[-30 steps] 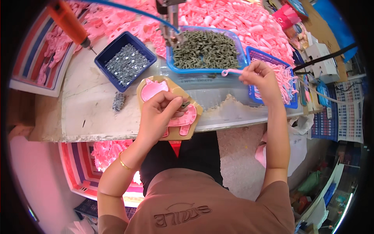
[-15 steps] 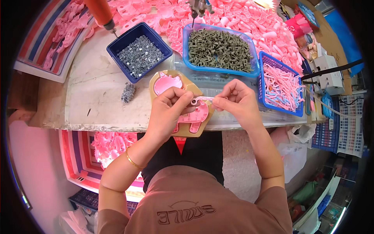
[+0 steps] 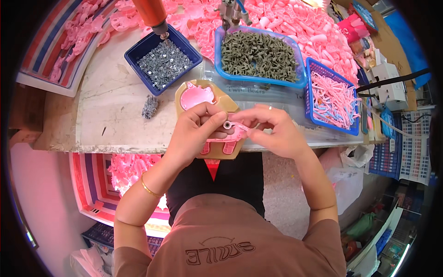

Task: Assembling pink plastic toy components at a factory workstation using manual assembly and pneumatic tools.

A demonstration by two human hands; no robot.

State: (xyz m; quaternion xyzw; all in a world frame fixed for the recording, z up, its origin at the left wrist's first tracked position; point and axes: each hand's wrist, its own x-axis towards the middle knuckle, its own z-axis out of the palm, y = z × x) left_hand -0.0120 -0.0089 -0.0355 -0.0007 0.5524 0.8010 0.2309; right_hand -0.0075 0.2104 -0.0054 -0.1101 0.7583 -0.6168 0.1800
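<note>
At the centre of the frame the two hands meet over a tan jig [image 3: 187,94] that lies on the near edge of the bench [image 3: 110,115]. The left hand [image 3: 196,131] is curled, its fingers pressing down on a pink shell [image 3: 226,138] seated in the jig's lower end, and its thumb and forefinger are pinched beside a small grey ring [image 3: 227,125]. The right hand [image 3: 272,129] comes in from the right, fingertips closed on a thin pink strip [image 3: 240,125] whose end reaches the ring; the two hands touch at that point. Whether the ring belongs to the strip or to the shell cannot be told. A second pink shell [image 3: 196,94], pig-shaped, sits uncovered in the jig's upper end, just above the left hand. Left of the jig a small grey clump [image 3: 149,107] of bristly metal stands on bare bench. In the upper left of centre a dark blue tray [image 3: 138,51] holds shiny screws [image 3: 164,64], with an orange driver [image 3: 150,14] hanging tip-down over it. Top centre, a light blue tub [image 3: 217,55] is heaped with dark grey parts [image 3: 258,55]. To the right a blue basket [image 3: 310,99] holds more pink strips [image 3: 334,99]. Behind all three, loose pink mouldings [image 3: 295,21] cover the top of the frame.
</note>
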